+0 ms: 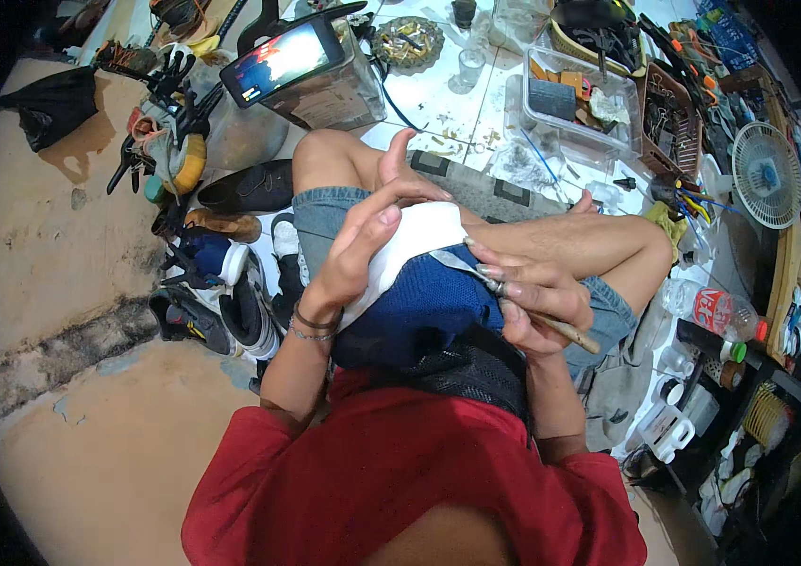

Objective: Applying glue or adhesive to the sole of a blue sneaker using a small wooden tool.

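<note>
A shoe with a blue knit upper (424, 297) and a white sole (419, 236) lies across my lap, sole side away from me. My left hand (367, 236) grips it along the sole's left side, fingers curled over the far end. In my right hand (547, 292) is a slim brush-like tool (566, 330) with a wooden handle and a metal neck. Its pale, flattened tip touches or hovers at the line where the sole meets the blue knit; I cannot tell which. Black mesh cloth (476, 377) lies between the shoe and my red shirt.
A lit phone (283, 61) leans on a box at the far left. Several shoes (198, 316) crowd my left side. Beyond my legs are a clear plastic bin (632, 141) and a brown basket (650, 141). At the right stand a fan (767, 174), a bottle (717, 311) and a white jug (667, 432).
</note>
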Motion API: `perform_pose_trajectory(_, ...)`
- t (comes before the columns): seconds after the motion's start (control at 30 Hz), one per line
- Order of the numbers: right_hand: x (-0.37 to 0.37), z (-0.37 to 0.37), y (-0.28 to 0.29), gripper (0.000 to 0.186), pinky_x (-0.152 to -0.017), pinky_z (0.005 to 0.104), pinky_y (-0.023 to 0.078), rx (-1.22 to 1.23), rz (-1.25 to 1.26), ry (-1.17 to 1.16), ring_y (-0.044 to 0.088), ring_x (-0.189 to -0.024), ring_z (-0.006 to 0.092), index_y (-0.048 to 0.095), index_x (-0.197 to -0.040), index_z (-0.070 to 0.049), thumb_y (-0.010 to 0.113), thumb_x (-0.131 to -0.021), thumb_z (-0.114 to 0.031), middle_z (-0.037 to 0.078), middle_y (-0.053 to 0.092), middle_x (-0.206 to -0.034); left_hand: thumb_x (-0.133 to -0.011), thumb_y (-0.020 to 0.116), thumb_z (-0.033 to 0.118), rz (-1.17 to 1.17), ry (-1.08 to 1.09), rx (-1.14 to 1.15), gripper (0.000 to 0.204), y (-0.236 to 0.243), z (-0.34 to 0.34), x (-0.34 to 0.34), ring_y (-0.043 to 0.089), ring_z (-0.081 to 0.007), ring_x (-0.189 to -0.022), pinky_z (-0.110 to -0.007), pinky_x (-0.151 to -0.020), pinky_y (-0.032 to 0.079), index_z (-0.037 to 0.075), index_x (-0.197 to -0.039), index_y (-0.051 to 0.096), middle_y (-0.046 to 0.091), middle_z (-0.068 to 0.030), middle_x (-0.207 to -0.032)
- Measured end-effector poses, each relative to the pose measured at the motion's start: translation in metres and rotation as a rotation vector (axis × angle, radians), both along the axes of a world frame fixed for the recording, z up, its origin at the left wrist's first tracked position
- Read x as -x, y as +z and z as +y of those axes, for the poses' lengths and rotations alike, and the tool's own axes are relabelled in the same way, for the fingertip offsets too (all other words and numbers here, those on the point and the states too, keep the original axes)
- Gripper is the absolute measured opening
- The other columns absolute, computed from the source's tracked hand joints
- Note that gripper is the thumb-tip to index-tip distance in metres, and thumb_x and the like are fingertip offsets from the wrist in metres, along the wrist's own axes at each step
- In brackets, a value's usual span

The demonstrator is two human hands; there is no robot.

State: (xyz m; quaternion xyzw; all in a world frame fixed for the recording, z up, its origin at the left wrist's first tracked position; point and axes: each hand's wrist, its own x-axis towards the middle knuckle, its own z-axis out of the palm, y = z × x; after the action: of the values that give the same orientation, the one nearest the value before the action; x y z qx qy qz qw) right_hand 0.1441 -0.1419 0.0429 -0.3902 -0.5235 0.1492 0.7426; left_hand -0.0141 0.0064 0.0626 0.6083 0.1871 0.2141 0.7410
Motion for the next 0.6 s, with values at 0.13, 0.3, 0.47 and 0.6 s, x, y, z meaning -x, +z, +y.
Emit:
perform_pose_trajectory(0.13,-0.003,0.002,0.000,0.019,-0.083,0.0530,0.059,-0.022,-0.036,0.032,0.072,-0.089,0.0378,0.065,-0.097,0.002,0.065,-0.079,0.009,0.021,0.069,-0.086,-0.099,0.038,0.041,0.005,0.029,0.040,0.055,-0.002,-0.004,0.001,0.055,-0.0217,-0.114,-0.033,-0.104,0.037,-0.005,-0.122,0.056,0.060,-0.0133,-0.118)
perform_pose_trajectory(0.3,-0.007,0.005,0.006,0.016,-0.087,0.0529,0.057,0.045,-0.064,0.060,0.072,-0.090,0.0394,0.066,-0.092,0.004,0.067,-0.077,0.009,0.021,0.070,-0.087,-0.101,0.035,0.040,0.020,-0.005,-0.055,0.054,-0.005,-0.001,-0.003,0.055,-0.0216,-0.115,-0.032,-0.102,0.039,-0.005,-0.126,0.052,0.059,-0.0157,-0.121)
perform_pose_trajectory(0.47,-0.021,0.005,0.014,0.015,-0.093,0.0537,0.054,0.129,-0.162,0.146,0.072,-0.092,0.0357,0.067,-0.092,0.004,0.068,-0.078,0.009,0.019,0.070,-0.088,-0.102,0.035,0.036,0.020,0.025,-0.036,0.049,-0.011,-0.004,-0.001,0.054,-0.0212,-0.117,-0.033,-0.104,0.038,-0.003,-0.126,0.053,0.057,-0.0144,-0.123)
perform_pose_trajectory(0.6,-0.033,-0.015,0.020,0.015,-0.086,0.0480,0.056,0.157,-0.352,0.047,0.072,-0.091,0.0346,0.068,-0.094,0.003,0.068,-0.080,0.005,0.019,0.071,-0.089,-0.101,0.038,0.035,0.031,-0.008,-0.156,0.047,-0.010,0.003,0.004,0.053,-0.0206,-0.116,-0.033,-0.104,0.038,-0.002,-0.125,0.054,0.056,-0.0134,-0.124)
